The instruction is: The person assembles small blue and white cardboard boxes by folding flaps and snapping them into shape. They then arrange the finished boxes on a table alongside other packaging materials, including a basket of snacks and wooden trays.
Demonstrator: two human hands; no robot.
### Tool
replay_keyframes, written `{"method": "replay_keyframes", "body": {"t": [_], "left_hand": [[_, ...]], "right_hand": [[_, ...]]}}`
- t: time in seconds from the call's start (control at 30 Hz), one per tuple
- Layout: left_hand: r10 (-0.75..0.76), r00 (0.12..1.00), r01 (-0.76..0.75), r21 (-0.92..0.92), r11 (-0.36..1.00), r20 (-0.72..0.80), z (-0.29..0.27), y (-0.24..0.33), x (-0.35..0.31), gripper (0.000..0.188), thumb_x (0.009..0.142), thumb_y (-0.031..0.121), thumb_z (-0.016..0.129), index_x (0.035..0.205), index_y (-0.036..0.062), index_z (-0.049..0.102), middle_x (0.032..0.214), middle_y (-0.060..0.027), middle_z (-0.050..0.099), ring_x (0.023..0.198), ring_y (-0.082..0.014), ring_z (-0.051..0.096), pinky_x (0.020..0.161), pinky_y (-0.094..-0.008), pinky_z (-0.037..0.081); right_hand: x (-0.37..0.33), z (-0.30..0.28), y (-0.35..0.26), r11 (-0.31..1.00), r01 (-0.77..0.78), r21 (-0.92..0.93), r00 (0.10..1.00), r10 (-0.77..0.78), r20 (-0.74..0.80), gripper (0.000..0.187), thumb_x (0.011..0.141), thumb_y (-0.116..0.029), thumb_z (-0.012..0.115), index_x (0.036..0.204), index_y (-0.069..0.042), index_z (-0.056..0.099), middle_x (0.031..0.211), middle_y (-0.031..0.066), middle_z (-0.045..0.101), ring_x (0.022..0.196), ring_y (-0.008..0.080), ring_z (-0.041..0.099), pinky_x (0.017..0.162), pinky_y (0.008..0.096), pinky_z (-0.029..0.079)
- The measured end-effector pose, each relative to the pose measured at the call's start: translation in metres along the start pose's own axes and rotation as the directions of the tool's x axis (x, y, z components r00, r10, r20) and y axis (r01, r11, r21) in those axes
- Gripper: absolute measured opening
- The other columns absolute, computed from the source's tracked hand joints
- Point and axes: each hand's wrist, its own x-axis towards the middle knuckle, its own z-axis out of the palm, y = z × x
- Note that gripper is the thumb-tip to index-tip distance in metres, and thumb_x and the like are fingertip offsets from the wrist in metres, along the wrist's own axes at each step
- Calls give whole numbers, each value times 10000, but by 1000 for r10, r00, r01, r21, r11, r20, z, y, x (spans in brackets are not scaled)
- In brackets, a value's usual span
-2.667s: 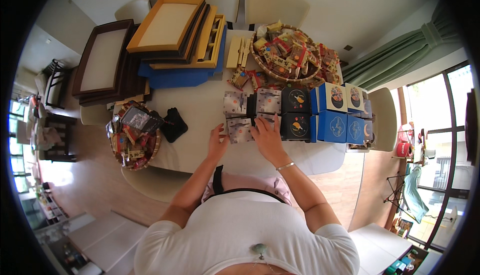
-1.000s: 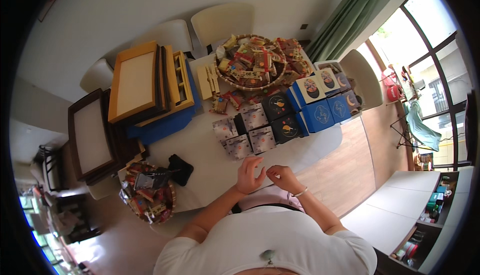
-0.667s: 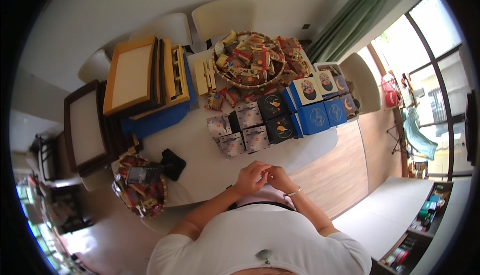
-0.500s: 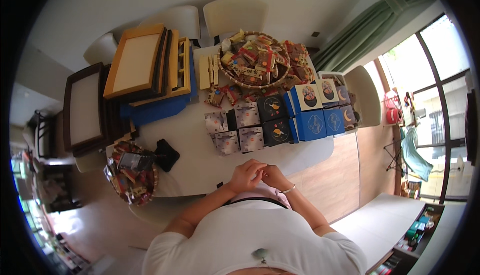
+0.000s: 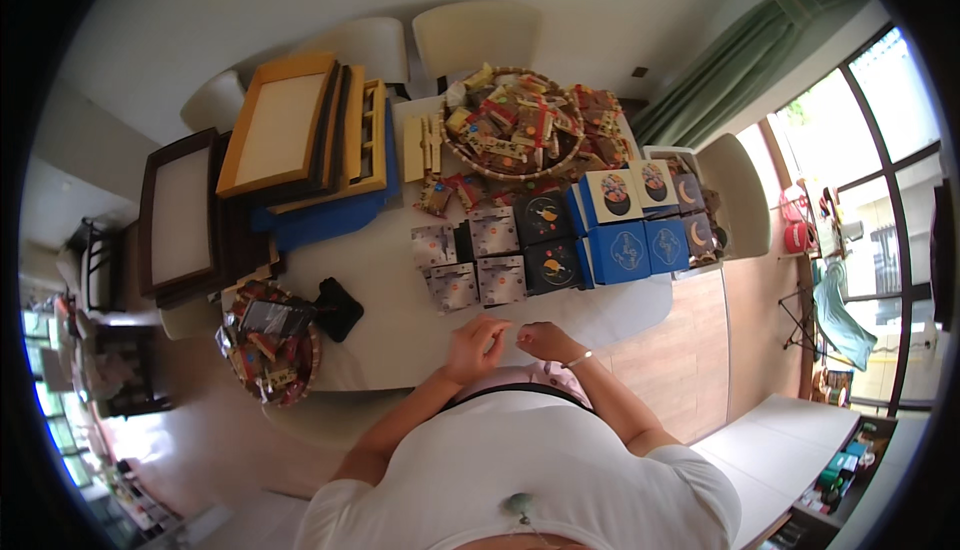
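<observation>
Both my hands are held in front of my waist, just off the table's near edge. My left hand (image 5: pixel 476 346) is loosely curved, with its thumb a little apart from the fingers and nothing visible in it. My right hand (image 5: pixel 546 343) is closed into a loose fist, a bracelet on its wrist; nothing shows in it. A small gap separates the two hands. Beyond them on the white table (image 5: pixel 390 325) stand small patterned grey boxes (image 5: pixel 453 287), black boxes (image 5: pixel 552 267) and blue boxes (image 5: pixel 620 253), grouped in rows.
Behind the boxes sits a wicker basket (image 5: pixel 513 172) heaped with wrapped snacks. Stacked trays and box lids (image 5: pixel 278 130) rise at the left. A second snack basket (image 5: pixel 313 362), carrying a phone (image 5: pixel 275 318), is near a black pouch (image 5: pixel 340 309). Chairs (image 5: pixel 478 38) line the far side.
My hands were touching each other and have moved apart slightly. The whole view has shifted a little; the boxes and baskets stay as they were.
</observation>
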Motion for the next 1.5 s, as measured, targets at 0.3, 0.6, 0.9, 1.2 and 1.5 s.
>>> {"method": "replay_keyframes", "body": {"t": [0.3, 0.6, 0.9, 1.2, 1.5], "left_hand": [[3, 998, -6, 46, 999, 57, -18, -4, 2, 246, 795, -11, 668, 1022, 83, 666, 851, -76, 634, 684, -258, 643, 579, -337, 526], [47, 998, -55, 177, 983, 48, -57, 0, -21, 226, 789, 40, 686, 1003, 111, 674, 869, -54, 640, 706, -262, 635, 588, -364, 526], [-875, 482, 671, -629, 392, -31, -76, -79, -151, 171, 942, 220, 623, 1066, 102, 635, 984, -64, 676, 881, -195, 681, 695, -361, 575], [-904, -216, -382, -820, 426, -370, -179, -183, -306, 246, 953, 204, 485, 1152, 63, 451, 1163, -172, 561, 1057, -332, 619, 904, -521, 546], [-243, -305, 753, -390, 530, -921, -304, -168, -378, 460, 896, 165, 563, 1300, -34, 468, 1176, -175, 585, 1010, -271, 614, 848, -395, 517]], "right_hand": [[-4, 17, -7, 999, -27, 30, 999, 28, -25, 274, 854, -336, 644, 921, -74, 693, 861, 165, 708, 845, 365, 671, 773, 440, 529], [8, 24, -15, 997, -74, -35, 985, 79, 153, 299, 853, -309, 676, 962, -33, 708, 875, 155, 725, 830, 311, 711, 760, 380, 560], [63, 49, -58, 986, 63, -156, 904, 10, 428, 282, 871, -271, 679, 991, -17, 705, 920, 157, 723, 852, 261, 705, 771, 345, 552], [87, 82, -88, 973, 161, -168, 773, -18, 634, 305, 914, -287, 653, 1042, -13, 696, 951, 132, 725, 861, 217, 697, 770, 319, 550], [174, 206, -178, 918, -371, 138, 563, 105, 819, 391, 977, -377, 576, 1136, -25, 642, 1018, 72, 697, 919, 147, 675, 803, 286, 526]]}}
